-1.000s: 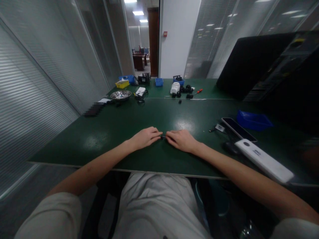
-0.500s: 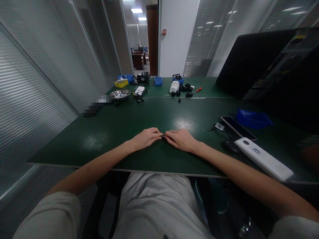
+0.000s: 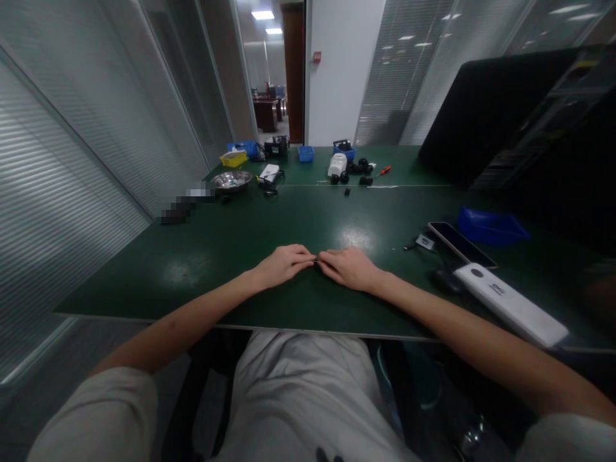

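Near the front edge of the green bench point(image 3: 269, 224), I have a small dark piece point(image 3: 316, 261) pinched where the fingertips of my left hand point(image 3: 282, 265) and right hand point(image 3: 350, 268) meet, too small for me to make out its shape; off to the right lie a white device point(image 3: 513, 305), a phone point(image 3: 462, 245) and a blue tray point(image 3: 493, 228); farther back, I see a metal bowl point(image 3: 231, 181) at left and a red screwdriver point(image 3: 385, 170) right of centre.
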Demonstrator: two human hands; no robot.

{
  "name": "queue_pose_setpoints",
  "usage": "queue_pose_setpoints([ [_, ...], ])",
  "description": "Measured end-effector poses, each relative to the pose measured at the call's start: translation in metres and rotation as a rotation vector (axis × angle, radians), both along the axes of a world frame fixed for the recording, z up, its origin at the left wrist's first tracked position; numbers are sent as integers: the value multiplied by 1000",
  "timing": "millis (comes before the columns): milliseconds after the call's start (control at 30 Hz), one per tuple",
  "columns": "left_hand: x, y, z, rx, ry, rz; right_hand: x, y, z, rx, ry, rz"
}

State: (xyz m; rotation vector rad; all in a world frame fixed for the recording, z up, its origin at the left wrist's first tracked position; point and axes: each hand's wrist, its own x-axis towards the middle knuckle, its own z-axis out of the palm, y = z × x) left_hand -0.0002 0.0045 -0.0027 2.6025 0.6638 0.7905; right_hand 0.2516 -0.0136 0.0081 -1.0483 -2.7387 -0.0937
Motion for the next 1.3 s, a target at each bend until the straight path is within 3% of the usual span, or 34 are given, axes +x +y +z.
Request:
queue_pose_setpoints([
  [167, -7, 11, -1, 52, -35, 127, 1, 1, 2, -10, -14, 7],
  [367, -11, 30, -5, 172, 155, 193, 1, 2, 0, -11, 1, 14],
  [633, -19, 28, -2, 187, 221, 113, 2, 1, 2, -8, -2, 21],
  [800, -15, 11, 8, 113, 110, 108, 3, 1, 1, -12, 20, 23],
  [1000, -5, -2, 15, 3, 96, -37, 11, 2, 0, -43, 171, 40],
  [1300, -24, 13, 12, -2, 102, 43, 12, 4, -1, -53, 207, 47],
])
